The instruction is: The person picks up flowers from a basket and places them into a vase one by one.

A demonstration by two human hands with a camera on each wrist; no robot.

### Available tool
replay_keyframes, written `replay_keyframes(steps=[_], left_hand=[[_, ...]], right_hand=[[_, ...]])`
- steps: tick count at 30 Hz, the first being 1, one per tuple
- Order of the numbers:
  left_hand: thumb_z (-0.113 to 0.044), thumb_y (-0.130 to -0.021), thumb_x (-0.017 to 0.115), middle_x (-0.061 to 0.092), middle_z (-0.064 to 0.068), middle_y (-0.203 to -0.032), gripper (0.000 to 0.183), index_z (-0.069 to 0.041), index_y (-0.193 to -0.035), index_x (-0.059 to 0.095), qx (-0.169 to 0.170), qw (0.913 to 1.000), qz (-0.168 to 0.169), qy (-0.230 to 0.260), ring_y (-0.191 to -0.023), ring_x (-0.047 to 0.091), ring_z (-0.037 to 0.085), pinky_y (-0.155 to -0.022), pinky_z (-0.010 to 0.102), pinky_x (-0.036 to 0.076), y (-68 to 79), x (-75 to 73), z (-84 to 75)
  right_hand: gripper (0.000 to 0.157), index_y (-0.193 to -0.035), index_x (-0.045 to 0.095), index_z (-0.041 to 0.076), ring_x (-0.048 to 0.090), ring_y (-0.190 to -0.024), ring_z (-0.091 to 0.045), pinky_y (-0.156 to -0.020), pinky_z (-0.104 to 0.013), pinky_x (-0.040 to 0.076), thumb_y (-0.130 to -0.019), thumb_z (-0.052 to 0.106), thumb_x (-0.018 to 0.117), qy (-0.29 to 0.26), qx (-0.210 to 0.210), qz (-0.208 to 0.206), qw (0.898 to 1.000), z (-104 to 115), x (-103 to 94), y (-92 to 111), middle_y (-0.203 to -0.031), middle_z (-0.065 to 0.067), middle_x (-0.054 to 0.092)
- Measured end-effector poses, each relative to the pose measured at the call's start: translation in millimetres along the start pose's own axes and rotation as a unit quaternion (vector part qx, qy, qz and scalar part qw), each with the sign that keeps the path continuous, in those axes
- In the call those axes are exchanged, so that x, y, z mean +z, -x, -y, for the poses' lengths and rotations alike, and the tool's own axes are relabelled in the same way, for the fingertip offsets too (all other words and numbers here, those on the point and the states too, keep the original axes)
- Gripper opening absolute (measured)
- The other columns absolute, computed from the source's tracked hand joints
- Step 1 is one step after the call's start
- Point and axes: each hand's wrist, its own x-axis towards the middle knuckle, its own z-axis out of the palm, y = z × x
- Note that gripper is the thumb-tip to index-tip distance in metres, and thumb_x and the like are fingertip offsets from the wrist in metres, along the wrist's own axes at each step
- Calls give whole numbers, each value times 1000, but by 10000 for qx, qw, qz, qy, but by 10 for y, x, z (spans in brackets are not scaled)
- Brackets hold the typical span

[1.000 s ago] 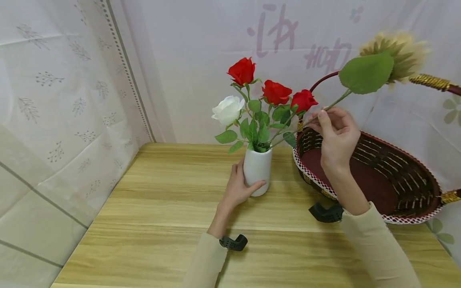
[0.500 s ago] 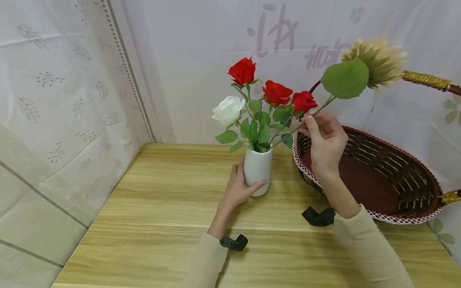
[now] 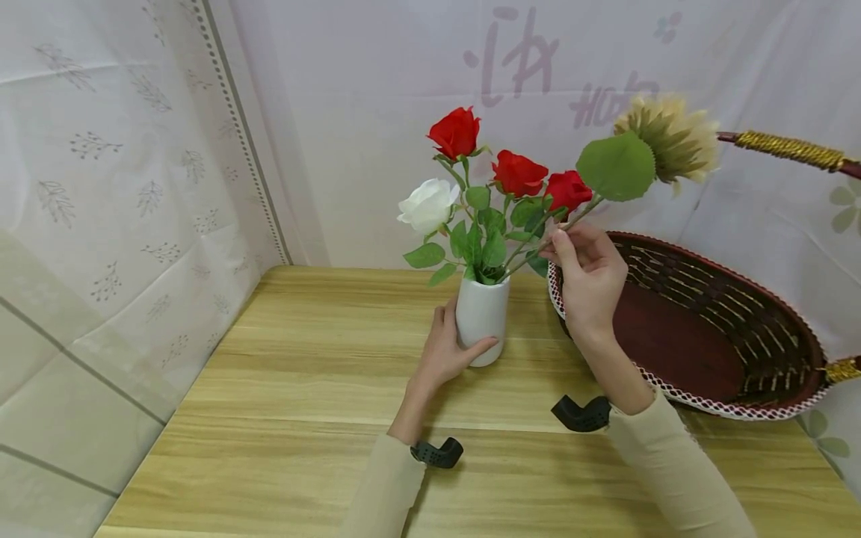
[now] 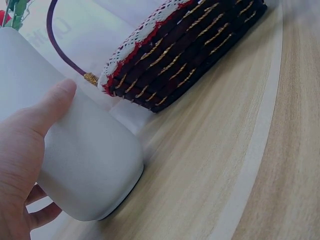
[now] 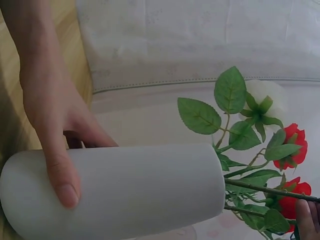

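My left hand (image 3: 449,350) grips the lower part of a white vase (image 3: 482,317), thumb across its front and fingers behind; the left wrist view shows the vase (image 4: 95,155) upright on the table. Three red roses (image 3: 454,133) and a white rose (image 3: 428,205) stand in it. Between thumb and fingertips, my right hand (image 3: 595,280) pinches the stem of a pale yellow flower (image 3: 676,142) with one broad green leaf (image 3: 617,167). That stem slants down left into the vase mouth, as the right wrist view shows with the stem (image 5: 270,190). Its lower end is hidden inside.
A dark woven basket (image 3: 713,280) with lace trim and a gold-wrapped handle (image 3: 790,147) stands on the right, behind the right forearm. The wooden table (image 3: 303,373) meets printed cloth (image 3: 350,149) at the back and left.
My right hand has moved left and down with the yellow flower, its stem sliding further into the vase. The left hand and vase have stayed in place.
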Motion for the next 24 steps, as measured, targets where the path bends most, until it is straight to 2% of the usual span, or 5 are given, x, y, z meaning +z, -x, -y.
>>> replay_keyframes(steps=[9,16,24], left_hand=[[-54,-83,79,42,16,-134,103,-15,-160,23,1,10000,-23,-29,-114,53,29,-94,48,50,-11,13,16],[-54,-83,79,42,16,-134,104,-14,-160,23,3,10000,-33,-42,-114,53,29,-94,48,50,-13,16,10],[-52,-83,80,42,16,-135,103,-14,-160,22,8,10000,-35,13,-113,54,29,-94,49,50,-8,15,2]], right_hand=[[14,-103,63,-15,71,-81,-20,-77,-31,58,-93,-6,67,432,-37,37,9991,-72,48,115,-94,-22,71],[14,-102,62,-16,71,-80,-20,-76,-31,59,-94,-5,67,316,8,11,9995,-141,64,200,-93,-19,71],[14,-102,62,-17,71,-81,-21,-76,-31,59,-93,-8,66,455,-80,-133,9988,-205,102,268,-92,-19,69]])
